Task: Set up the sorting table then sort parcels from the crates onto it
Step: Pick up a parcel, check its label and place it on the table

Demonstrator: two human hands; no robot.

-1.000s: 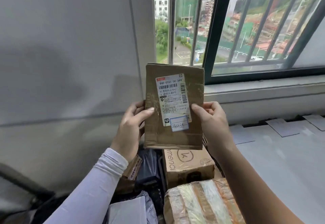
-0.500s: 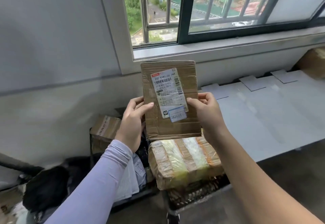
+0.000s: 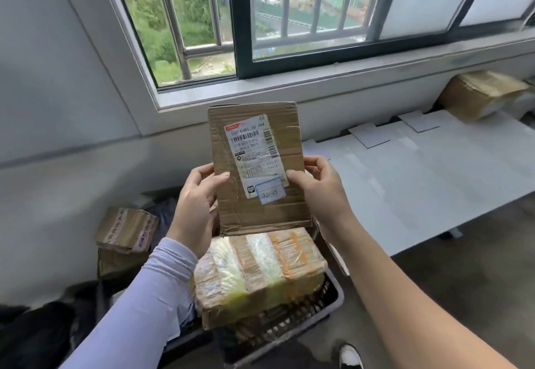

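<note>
Long white sorting table (image 3: 434, 183) at right, under the window. Black plastic crate (image 3: 333, 302) below holds a tape-wrapped brown parcel (image 3: 260, 267). Flat brown cardboard parcel with white label (image 3: 257, 166) upright above crate, left hand (image 3: 197, 206) and right hand (image 3: 321, 192) pinching its side edges. Light edge grip: could slip back into crate.

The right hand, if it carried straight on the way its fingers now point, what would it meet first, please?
The right hand points left and grips the flat cardboard parcel; beyond that, probably the left hand, though depth is unclear.

Held parcel (image 3: 257, 166) hides crate's (image 3: 333, 296) far contents.
</note>
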